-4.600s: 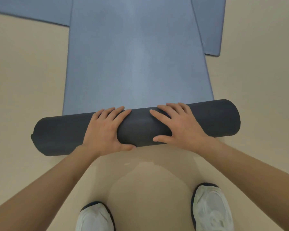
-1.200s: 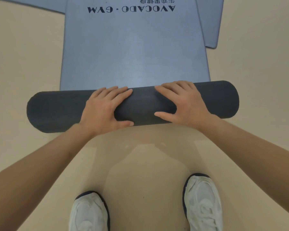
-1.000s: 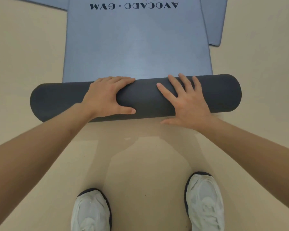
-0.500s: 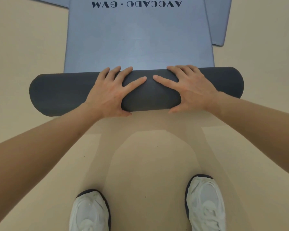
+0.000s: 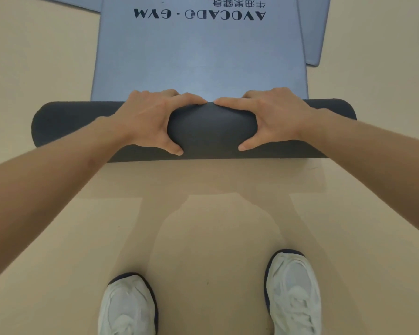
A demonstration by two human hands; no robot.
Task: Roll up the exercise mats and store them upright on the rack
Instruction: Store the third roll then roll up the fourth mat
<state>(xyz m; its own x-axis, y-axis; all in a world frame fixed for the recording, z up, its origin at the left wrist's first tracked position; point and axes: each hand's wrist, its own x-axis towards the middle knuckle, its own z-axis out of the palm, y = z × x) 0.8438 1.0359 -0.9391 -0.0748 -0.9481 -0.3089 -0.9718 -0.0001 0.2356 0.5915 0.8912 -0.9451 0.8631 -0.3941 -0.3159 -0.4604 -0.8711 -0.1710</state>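
Gripping rolled mat at its middle were both hands: L hand and R hand each curled over it, fingers on far side, thumbs on near side. Roll lay crosswise on floor; unrolled blue part w/ printed text extended beyond.

The beige floor carries a partly rolled blue mat. A second mat lies flat beyond it. A white left shoe and right shoe stand nearer.

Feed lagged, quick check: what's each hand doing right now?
Left hand: closed on the rolled mat, fingers over top, thumb in front.
Right hand: closed on the rolled mat the same way.
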